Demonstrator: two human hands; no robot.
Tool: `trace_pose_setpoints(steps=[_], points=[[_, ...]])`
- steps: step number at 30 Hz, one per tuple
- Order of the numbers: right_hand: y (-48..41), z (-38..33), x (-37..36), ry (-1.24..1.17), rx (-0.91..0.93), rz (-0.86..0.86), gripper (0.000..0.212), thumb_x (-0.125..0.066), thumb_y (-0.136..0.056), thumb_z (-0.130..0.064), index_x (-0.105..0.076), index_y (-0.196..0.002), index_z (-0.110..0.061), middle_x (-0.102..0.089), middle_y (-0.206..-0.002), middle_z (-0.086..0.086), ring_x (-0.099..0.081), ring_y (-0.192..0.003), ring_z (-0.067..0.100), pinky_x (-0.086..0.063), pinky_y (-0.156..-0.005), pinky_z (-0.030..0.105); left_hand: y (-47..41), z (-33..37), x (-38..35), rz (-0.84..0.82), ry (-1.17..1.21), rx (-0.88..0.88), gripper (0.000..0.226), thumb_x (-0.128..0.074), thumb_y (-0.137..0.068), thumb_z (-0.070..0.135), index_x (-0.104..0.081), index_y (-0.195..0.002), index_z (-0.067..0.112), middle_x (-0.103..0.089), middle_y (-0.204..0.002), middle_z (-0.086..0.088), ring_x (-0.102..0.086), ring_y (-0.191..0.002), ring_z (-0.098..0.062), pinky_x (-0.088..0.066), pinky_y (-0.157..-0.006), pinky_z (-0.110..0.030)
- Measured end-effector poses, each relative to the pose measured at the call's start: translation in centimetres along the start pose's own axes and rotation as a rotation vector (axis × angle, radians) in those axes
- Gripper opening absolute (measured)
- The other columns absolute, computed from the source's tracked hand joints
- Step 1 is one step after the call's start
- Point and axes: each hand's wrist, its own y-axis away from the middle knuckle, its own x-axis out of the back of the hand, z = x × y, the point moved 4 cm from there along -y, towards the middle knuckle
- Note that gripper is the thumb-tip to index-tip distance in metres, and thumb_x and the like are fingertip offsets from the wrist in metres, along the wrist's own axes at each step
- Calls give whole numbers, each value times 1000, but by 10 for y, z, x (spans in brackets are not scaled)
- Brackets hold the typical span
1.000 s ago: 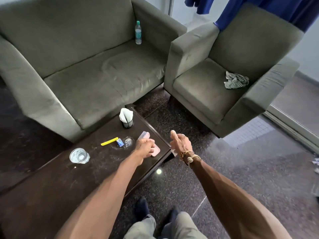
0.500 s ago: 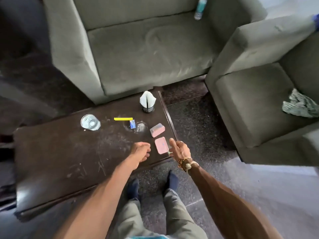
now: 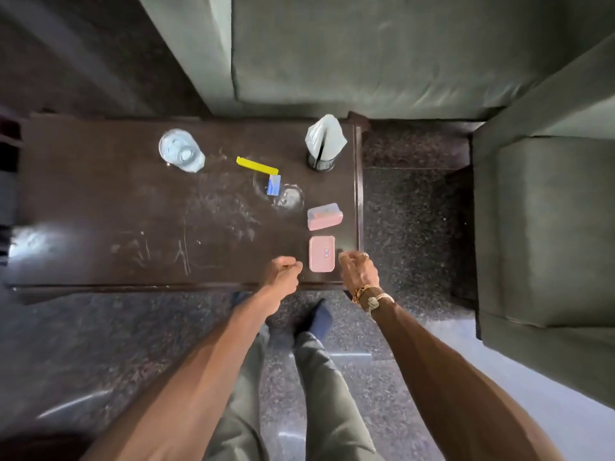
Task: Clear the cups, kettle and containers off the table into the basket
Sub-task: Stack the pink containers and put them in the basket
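Place: we read it as a living room or lounge seating corner.
Seating: grey upholstered sofa (image 3: 366, 44) and matching armchair (image 3: 549, 227), set at a right angle.
Counter: low dark wooden counter (image 3: 100, 201) just in front of the sofa; we see a napkin holder (image 3: 324, 144) and a drinking glass (image 3: 181, 151) on it.
Floor: dark speckled stone floor (image 3: 412, 211).

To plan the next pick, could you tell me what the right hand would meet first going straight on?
Probably the flat pink rectangular container, lying just beyond the right hand, though the hand's height above it is unclear.
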Motion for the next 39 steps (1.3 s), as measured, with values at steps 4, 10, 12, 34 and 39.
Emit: trace_pose_setpoints(steps=[4, 10, 12, 34, 39], points=[[-29, 4, -19, -2, 7, -14, 25, -52, -97, -13, -67, -105, 5, -67, -100, 20, -62, -95, 32, -41, -75, 31, -45, -5, -15, 19, -81, -58, 43, -65, -91, 25, -58, -132, 11, -67, -124, -13, -65, -110, -29, -53, -97, -44], [-95, 31, -60, -102, 26, -28, 58, -48, -75, -41, -67, -115, -4, -71, -110, 19, -65, -97, 28, -54, -91, 42, -78, 9, -51, -54, -173, -149, 39, -54, -94, 14, -56, -133, 9, -61, -133, -8, -60, -116, -21, -49, -91, -28], [-83, 17, -57, -74, 19, -35, 37, -52, -85, -26, -70, -110, -6, -73, -104, 16, -67, -94, 32, -56, -87, 43, -83, 4, -58, -73, -180, -159, 30, -52, -93, 11, -61, -121, 10, -68, -120, -8, -64, -102, -21, -50, -78, -26], [170, -221, -58, 114, 505, -171, 18, -65, -86, -12, -76, -100, -11, -73, -93, 6, -66, -87, 20, -53, -76, 16, 143, 56, 188, 205, 540, -241, 28, -55, -93, -6, -61, -120, 2, -65, -104, -14, -64, -83, -23, -56, -62, -24], [228, -263, -128, 222, 612, -184, 24, -69, -79, -17, -78, -101, -19, -76, -91, 5, -68, -84, 22, -57, -85, 36, 180, 36, 282, 234, 639, -312, 28, -55, -93, -6, -62, -118, 3, -67, -102, -14, -65, -81, -20, -56, -68, -27]])
